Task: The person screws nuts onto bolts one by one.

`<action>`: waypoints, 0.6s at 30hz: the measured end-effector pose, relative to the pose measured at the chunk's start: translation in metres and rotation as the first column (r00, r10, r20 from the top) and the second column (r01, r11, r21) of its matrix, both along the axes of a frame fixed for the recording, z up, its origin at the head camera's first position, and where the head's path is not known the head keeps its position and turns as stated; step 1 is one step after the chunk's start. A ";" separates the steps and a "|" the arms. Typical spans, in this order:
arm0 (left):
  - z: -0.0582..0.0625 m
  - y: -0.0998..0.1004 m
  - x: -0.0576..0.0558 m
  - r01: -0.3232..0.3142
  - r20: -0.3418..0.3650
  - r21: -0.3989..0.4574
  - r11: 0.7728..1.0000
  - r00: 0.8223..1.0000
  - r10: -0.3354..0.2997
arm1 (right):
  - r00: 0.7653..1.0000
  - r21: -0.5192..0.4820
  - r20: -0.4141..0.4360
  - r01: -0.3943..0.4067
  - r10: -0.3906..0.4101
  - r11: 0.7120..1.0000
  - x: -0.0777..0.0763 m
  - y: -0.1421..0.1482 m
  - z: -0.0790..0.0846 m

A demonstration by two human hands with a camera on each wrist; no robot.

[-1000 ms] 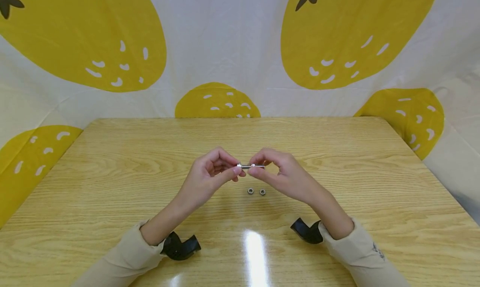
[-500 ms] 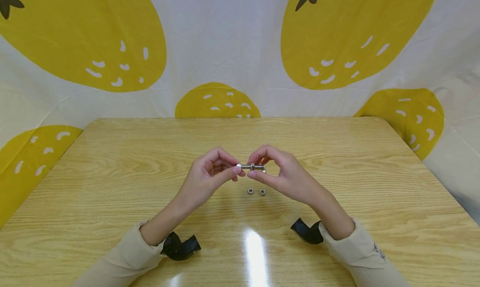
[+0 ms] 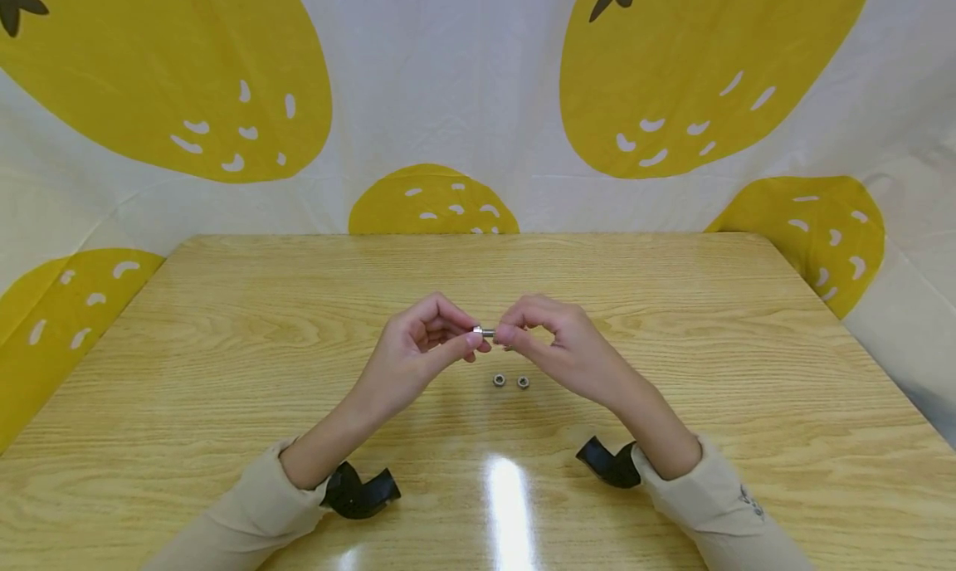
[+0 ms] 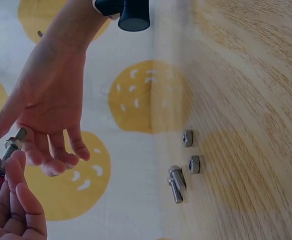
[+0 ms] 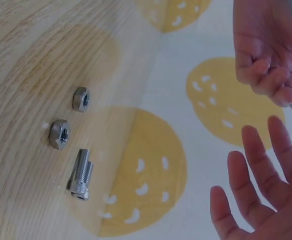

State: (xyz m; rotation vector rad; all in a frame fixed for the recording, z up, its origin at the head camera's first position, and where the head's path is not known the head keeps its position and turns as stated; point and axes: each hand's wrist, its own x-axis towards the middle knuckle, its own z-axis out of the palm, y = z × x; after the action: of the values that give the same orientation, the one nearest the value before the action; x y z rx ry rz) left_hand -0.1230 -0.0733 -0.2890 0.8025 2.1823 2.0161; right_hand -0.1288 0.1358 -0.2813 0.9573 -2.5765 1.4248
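Note:
My left hand (image 3: 407,343) pinches the head of a silver bolt (image 3: 488,333) between thumb and fingertips, holding it level above the table. A hex nut (image 4: 14,142) sits partway along the bolt's shank. My right hand (image 3: 571,347) is around the bolt's free end, its thumb covering that end in the head view. Both wrist views show the right fingers (image 5: 261,170) fairly straight and spread, with a gap to the nut. On the table lie two loose nuts, one nut (image 3: 499,380) left of the other nut (image 3: 523,382). Two more bolts (image 5: 79,172) lie beside them, hidden in the head view.
The wood-grain table (image 3: 284,280) spreads out around the hands. Behind it hangs a white cloth (image 3: 448,73) with yellow fruit shapes. Black wrist mounts, one on the left cuff (image 3: 362,490) and one on the right cuff (image 3: 608,463), stick out low over the table.
Half a second ago the nut and the bolt's end showed between the right thumb and fingers. Now the right thumb has moved over them. The left hand keeps its grip on the bolt.

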 end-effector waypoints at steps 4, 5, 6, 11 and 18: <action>-0.001 -0.001 0.000 -0.008 -0.014 -0.010 1.000 1.000 0.008 | 1.000 0.023 -0.004 0.003 -0.003 1.000 0.002 0.000 0.002; -0.001 -0.001 0.000 -0.011 -0.015 -0.013 1.000 1.000 0.011 | 1.000 0.017 -0.011 -0.004 0.004 1.000 0.002 0.000 0.002; -0.002 -0.001 0.000 -0.011 -0.013 -0.014 1.000 1.000 0.011 | 1.000 0.010 -0.023 -0.009 0.010 1.000 0.002 0.000 0.002; -0.002 -0.001 -0.001 -0.016 -0.008 -0.015 1.000 1.000 0.016 | 0.997 -0.027 -0.065 -0.035 0.034 0.999 0.002 -0.001 0.002; -0.001 -0.001 0.000 -0.015 -0.007 -0.013 1.000 1.000 0.015 | 0.998 -0.044 -0.047 -0.034 0.032 0.998 0.003 -0.001 0.003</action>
State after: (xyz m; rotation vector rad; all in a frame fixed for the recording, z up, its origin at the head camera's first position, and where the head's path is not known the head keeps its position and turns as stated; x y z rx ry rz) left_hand -0.1234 -0.0740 -0.2901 0.7952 2.2095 2.0069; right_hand -0.1257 0.1346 -0.2779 1.0192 -2.4966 1.4444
